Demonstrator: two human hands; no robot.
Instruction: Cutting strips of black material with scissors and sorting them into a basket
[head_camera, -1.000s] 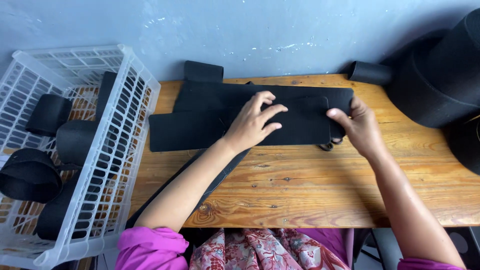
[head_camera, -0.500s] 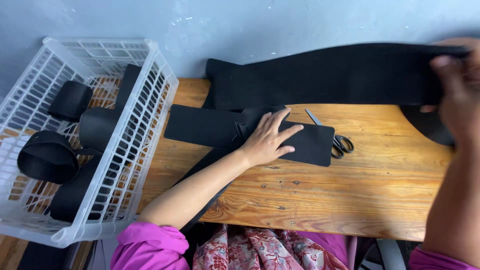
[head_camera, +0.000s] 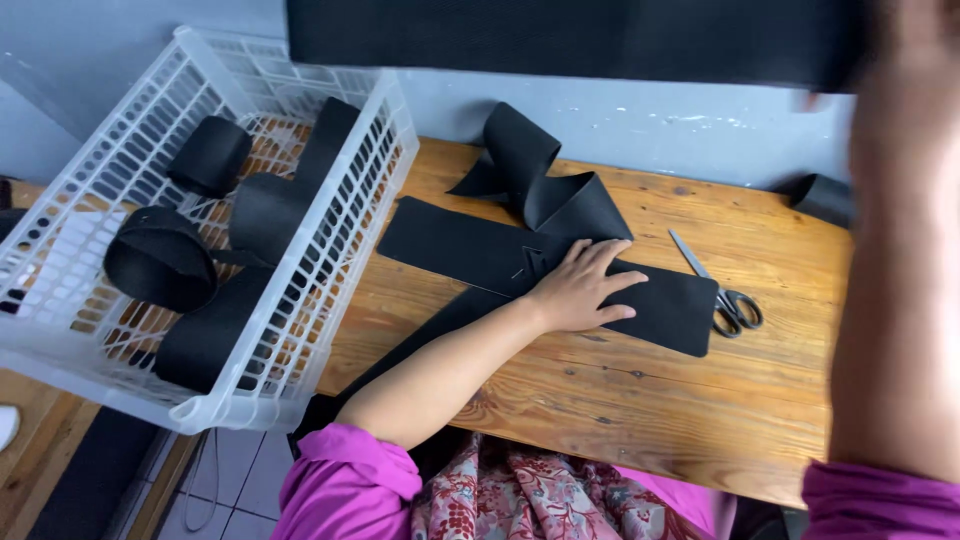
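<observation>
right hand (head_camera: 915, 60): blurred, cut off at the top edge
band (head_camera: 560, 40): top cropped
basket (head_camera: 60, 330): left side cropped

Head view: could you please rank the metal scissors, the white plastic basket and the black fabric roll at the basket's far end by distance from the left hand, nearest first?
Measured from the left hand:
1. Metal scissors, on the wooden table just to its right.
2. White plastic basket, to its left at the table's end.
3. Black fabric roll, inside the basket at its far end.

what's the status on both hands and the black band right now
Left hand flat on the wide black elastic band, pinning it to the wooden table. Right hand lifts its free end high. Grey-handled scissors lie beside, clear.
</observation>
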